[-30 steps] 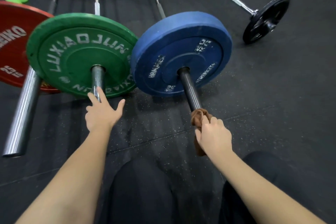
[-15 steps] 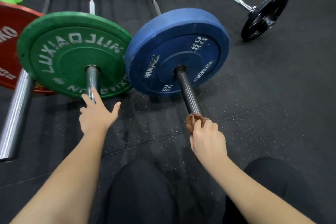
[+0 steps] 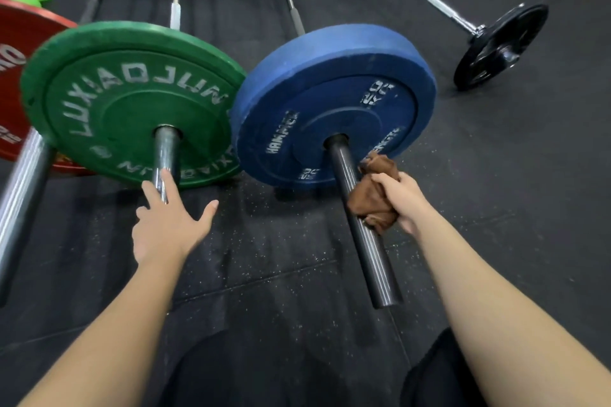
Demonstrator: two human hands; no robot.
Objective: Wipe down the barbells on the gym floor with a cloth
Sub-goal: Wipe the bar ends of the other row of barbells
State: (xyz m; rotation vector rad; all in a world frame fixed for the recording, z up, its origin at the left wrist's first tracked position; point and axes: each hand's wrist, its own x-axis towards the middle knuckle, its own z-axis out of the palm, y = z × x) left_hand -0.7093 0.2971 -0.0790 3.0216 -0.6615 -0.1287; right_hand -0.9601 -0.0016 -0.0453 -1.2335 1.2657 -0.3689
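A blue plate (image 3: pixel 334 102) sits on a barbell whose dark sleeve (image 3: pixel 367 241) sticks out toward me. My right hand (image 3: pixel 401 200) grips a bunched brown cloth (image 3: pixel 372 196) against the right side of that sleeve, close to the plate. The sleeve's near end is bare. To the left, a green plate (image 3: pixel 132 99) sits on a second barbell with a shiny sleeve (image 3: pixel 165 155). My left hand (image 3: pixel 168 225) rests flat on the end of that sleeve, fingers spread.
A red plate (image 3: pixel 13 76) on a thick chrome bar (image 3: pixel 23 188) lies at far left. A black-plated barbell (image 3: pixel 499 49) lies at right. More plates lie at the top edge. Black rubber floor (image 3: pixel 496 225) surrounds them; my dark-clothed knees are below.
My right hand has slid the cloth up the dark sleeve from its near end toward the blue plate, baring the sleeve's end. My left hand stays on the green barbell's sleeve.
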